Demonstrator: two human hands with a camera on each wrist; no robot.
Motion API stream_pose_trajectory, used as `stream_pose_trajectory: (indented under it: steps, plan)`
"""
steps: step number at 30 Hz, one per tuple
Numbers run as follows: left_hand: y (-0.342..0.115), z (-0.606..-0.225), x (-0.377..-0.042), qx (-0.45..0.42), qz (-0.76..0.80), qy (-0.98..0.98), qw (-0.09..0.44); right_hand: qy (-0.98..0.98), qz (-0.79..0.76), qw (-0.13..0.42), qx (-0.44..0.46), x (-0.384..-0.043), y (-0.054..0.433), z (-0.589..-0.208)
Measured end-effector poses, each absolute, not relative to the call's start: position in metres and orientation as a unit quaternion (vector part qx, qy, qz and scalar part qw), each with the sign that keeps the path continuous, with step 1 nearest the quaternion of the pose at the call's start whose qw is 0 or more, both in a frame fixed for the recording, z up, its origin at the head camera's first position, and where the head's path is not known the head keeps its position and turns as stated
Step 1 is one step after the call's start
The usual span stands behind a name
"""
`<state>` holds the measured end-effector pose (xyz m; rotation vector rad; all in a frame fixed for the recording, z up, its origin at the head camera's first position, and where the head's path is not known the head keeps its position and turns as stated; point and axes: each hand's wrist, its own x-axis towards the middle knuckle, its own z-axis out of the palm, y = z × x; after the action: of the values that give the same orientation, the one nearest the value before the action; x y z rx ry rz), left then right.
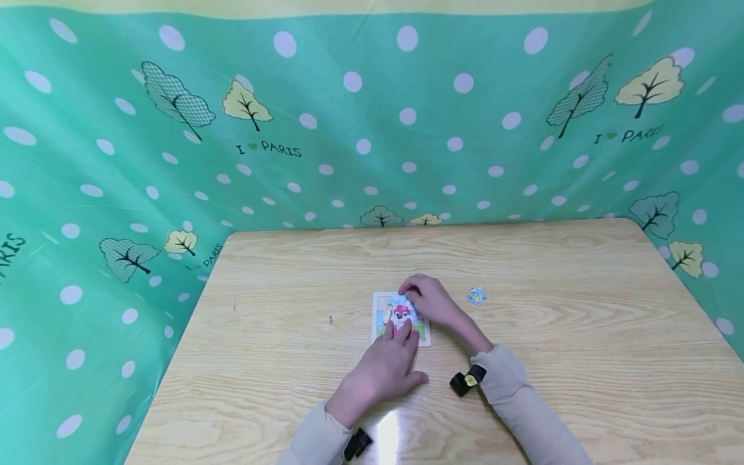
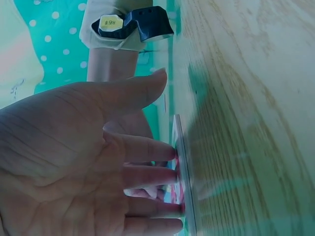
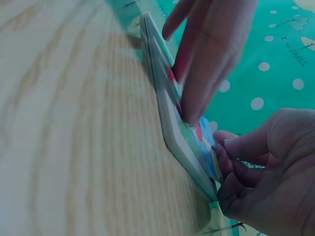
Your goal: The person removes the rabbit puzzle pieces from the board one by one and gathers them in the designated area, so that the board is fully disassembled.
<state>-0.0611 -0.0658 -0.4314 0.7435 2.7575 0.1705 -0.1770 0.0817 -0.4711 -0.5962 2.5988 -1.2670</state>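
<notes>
A small jigsaw puzzle board [image 1: 375, 316] with a white border lies on the table, showing a pink-and-white cartoon dog. My left hand [image 1: 386, 365] reaches over its lower part, fingers extended and their tips pressing on the picture, thumb out to the side. At the board's upper right corner my right hand [image 1: 433, 302] pinches a puzzle piece [image 3: 210, 155] with curled fingers; in the right wrist view this piece sits slightly raised over the board. The left wrist view shows the left fingertips [image 2: 173, 210] against the board's face. Part of the picture is hidden under both hands.
One loose blue-and-yellow puzzle piece [image 1: 476, 296] lies on the wooden table [image 1: 552, 290] to the right of the board. A tiny dark speck [image 1: 330, 319] is left of the board. A green dotted cloth [image 1: 372, 129] hangs behind and along the sides.
</notes>
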Motion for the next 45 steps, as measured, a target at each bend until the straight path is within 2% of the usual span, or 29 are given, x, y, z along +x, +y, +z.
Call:
stream_pose_trajectory:
  steps: [8, 18, 27, 37, 45]
  plan:
    - [-0.059, -0.434, -0.061, 0.241, 0.044, 0.962, 0.119, 0.886, -0.391, 0.092, -0.23, -0.173, 0.078, -0.464]
    - [-0.054, -0.439, -0.062, 0.234, 0.021, 0.967, 0.099, 0.893, -0.369, 0.055, -0.252, -0.17, 0.076, -0.459]
    - [-0.052, -0.441, -0.062, 0.237, -0.003, 0.968, 0.087, 0.865, -0.418, 0.089, -0.264, -0.168, 0.082, -0.443]
    - [-0.052, -0.443, -0.062, 0.232, -0.011, 0.968, 0.097, 0.848, -0.483, 0.008, -0.215, -0.178, 0.13, -0.422]
    - [-0.052, -0.44, -0.059, 0.226, 0.0, 0.969, 0.103, 0.875, -0.457, 0.005, -0.161, -0.186, 0.176, -0.419]
